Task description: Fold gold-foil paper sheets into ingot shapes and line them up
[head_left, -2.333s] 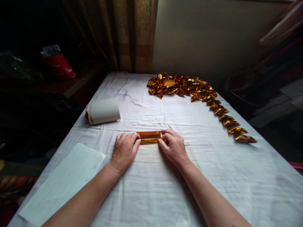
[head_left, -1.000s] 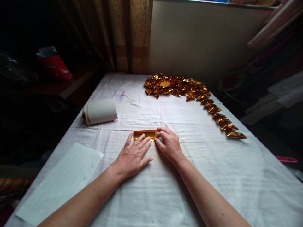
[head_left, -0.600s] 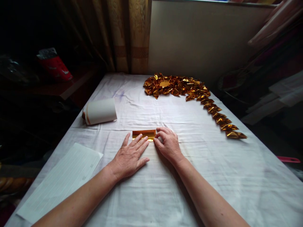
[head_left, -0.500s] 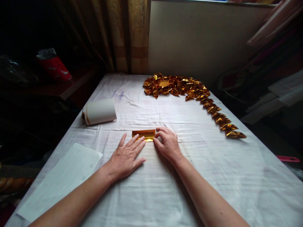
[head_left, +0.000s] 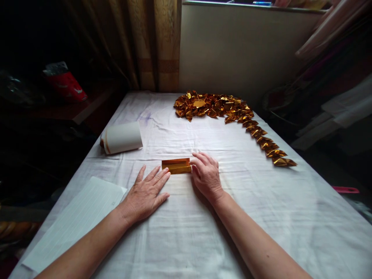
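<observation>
The person's left hand point(head_left: 145, 197) lies spread, its fingertips on the near left corner of a creased gold foil strip point(head_left: 176, 166), which rests on the white cloth point(head_left: 180, 240) between both hands. The right hand point(head_left: 207, 174) curls at the strip's right end; whether it pinches cannot be told. The step appears to be pressing a lengthwise fold; the next move likely calls for light, even pressure along the edge. Left lies a lined paper sheet point(head_left: 77, 221); beyond, a white roll point(head_left: 123, 137), a folded foil chain point(head_left: 232, 104), then a curtain point(head_left: 167, 42) and pale wall point(head_left: 232, 50).
</observation>
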`<state>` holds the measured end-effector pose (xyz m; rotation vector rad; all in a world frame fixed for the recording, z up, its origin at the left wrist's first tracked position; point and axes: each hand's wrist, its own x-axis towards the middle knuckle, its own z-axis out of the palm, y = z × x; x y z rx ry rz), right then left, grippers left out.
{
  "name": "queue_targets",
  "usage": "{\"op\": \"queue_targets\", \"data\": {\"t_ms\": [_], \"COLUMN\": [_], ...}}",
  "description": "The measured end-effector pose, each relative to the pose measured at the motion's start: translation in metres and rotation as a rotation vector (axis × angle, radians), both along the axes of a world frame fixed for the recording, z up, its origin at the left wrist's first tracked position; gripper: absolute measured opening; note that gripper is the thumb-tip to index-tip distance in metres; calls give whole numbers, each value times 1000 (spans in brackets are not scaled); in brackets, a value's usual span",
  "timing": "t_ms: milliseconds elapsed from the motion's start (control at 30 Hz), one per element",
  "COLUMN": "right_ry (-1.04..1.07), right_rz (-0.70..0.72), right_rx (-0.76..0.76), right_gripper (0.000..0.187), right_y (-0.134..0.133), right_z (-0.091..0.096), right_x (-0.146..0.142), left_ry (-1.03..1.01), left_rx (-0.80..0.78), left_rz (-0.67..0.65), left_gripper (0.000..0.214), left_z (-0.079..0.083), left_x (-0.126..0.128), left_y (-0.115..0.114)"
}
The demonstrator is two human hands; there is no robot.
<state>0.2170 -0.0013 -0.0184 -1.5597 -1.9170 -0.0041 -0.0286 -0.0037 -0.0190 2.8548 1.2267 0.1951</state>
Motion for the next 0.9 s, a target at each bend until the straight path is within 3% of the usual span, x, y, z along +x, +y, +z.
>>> {"op": "queue_targets", "data": {"t_ms": [100, 167, 333, 900], "right_ry": [-110, -183, -255, -285], "right_rz": [148, 275, 306, 0], "right_rx": [6, -87, -275, -266], "right_gripper": [33, 39, 50, 48], "right_y": [-8, -11, -15, -51], "right_z": [6, 6, 1, -6], "right_x": [-14, -25, -35, 6], "left_ry": [-5, -9, -6, -31], "left_rx": [34, 38, 36, 40], "left_rz": [-11, -10, -12, 11], "left_gripper": [55, 56, 57, 53], "left_z": [0, 0, -1, 0], "left_x": [1, 1, 1, 1], "left_y": [0, 0, 0, 0]}}
